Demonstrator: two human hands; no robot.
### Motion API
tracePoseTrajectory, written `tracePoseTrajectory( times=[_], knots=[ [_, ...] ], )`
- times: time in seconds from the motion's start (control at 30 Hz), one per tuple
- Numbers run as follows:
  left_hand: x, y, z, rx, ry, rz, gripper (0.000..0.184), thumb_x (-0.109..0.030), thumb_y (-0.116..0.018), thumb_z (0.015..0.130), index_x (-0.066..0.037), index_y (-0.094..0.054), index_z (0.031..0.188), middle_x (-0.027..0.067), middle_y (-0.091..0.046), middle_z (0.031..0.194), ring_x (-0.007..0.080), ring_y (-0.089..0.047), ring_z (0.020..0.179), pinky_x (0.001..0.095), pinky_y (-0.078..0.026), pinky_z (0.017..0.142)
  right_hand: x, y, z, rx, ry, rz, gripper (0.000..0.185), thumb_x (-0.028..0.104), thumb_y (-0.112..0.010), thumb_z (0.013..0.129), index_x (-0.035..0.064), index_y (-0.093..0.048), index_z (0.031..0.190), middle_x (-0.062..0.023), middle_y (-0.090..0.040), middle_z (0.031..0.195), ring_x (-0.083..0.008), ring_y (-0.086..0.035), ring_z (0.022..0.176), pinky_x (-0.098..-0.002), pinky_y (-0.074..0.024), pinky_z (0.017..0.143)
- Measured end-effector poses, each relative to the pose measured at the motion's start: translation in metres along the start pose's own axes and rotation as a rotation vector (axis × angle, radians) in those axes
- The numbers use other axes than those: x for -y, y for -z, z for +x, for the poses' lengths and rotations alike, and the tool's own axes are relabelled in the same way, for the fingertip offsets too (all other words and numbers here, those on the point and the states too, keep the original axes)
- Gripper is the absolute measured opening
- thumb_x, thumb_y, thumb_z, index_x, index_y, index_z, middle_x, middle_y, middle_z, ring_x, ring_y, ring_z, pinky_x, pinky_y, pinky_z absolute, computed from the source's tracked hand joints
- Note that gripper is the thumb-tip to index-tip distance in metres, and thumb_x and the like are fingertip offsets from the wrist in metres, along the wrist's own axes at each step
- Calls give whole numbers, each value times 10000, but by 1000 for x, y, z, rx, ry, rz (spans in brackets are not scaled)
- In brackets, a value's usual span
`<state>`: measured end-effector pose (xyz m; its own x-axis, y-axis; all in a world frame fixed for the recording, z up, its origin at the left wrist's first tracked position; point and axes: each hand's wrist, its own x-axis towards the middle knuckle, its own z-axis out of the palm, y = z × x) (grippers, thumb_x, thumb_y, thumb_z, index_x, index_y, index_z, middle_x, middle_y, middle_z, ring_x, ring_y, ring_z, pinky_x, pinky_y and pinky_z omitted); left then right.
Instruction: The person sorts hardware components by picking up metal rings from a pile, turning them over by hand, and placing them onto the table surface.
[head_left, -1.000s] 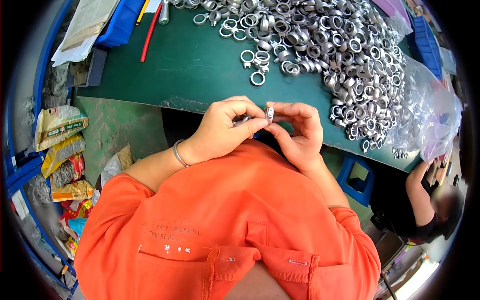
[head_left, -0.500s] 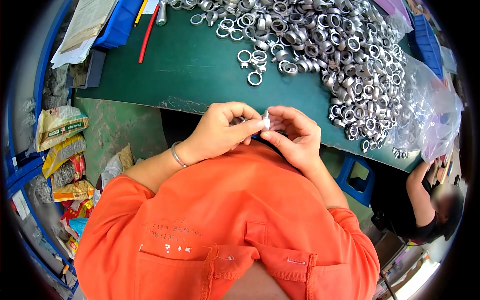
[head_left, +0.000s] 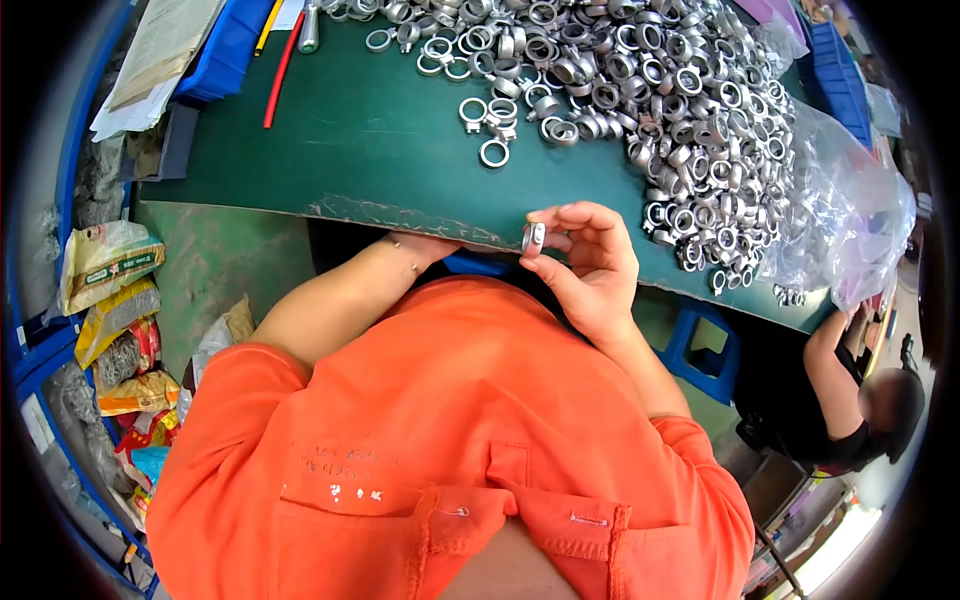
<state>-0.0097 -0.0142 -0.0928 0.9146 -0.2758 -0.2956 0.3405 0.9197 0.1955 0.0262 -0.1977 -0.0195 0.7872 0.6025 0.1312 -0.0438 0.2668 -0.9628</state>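
My right hand (head_left: 588, 258) pinches a small silver metal ring (head_left: 533, 240) between thumb and fingertips, just off the table's front edge. The ring is seen nearly side-on, with a small round detail on its outer face. My left hand (head_left: 428, 246) reaches in under the table edge; its fingers are hidden there, so what it touches cannot be seen. On the table beyond lies a large heap of similar metal rings (head_left: 690, 80), many with a small lug. One loose ring (head_left: 494, 153) lies at the heap's near left side.
The green table (head_left: 330, 150) has a worn front edge. A red stick (head_left: 283, 75) and blue bin (head_left: 226, 50) are at the back left. Clear plastic bags (head_left: 850, 205) lie on the right. A blue stool (head_left: 700, 345) and another person (head_left: 835, 390) are at the right.
My left hand has left the small part and gone down under the table edge. My right hand now holds the ring alone, turned side-on. The view has shifted slightly.
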Motion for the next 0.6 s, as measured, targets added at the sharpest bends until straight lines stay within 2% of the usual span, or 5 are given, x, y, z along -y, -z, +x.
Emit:
tracePoseTrajectory(
  times=[0.33,0.37,0.43,0.5,0.6],
  knots=[
    [4,27,1,-157,216,17,249,-165,-568,869,-7,-543,1061,110,-587,1056,224,-573,969,323,-471,862,1,7,4,-21,31,-217,365,-139,-655,708,-24,-569,1043,-113,-531,1020,-163,-595,859,-267,-517,754],
    [3,29,-5,-227,242,189,245,-162,-568,868,-3,-547,1053,111,-590,1053,223,-574,970,319,-469,866,-1,10,7,-15,71,-290,358,-125,-661,713,-26,-563,1043,-112,-531,1018,-159,-596,831,-253,-517,719],
    [8,4,-21,-215,212,1327,282,-163,-553,875,36,-560,1075,128,-590,1104,238,-588,987,324,-455,903,-1,15,11,-1,118,-458,357,-102,-675,716,-30,-558,1045,-106,-532,1006,-152,-594,817,-237,-508,686],
    [-1,-2,-52,171,56,1706,304,-167,-524,899,60,-562,1097,141,-586,1133,238,-586,1024,336,-435,934,-3,11,15,-38,112,-412,361,-87,-685,714,-26,-557,1047,-106,-536,1003,-148,-591,807,-233,-503,674],
    [-31,-56,-74,140,248,1192,348,-207,-469,939,44,-521,1176,152,-557,1190,240,-580,1045,348,-448,924,-6,2,23,-79,106,-322,365,-66,-699,712,-17,-555,1044,-106,-550,985,-142,-588,791,-229,-497,658]
  ],
)
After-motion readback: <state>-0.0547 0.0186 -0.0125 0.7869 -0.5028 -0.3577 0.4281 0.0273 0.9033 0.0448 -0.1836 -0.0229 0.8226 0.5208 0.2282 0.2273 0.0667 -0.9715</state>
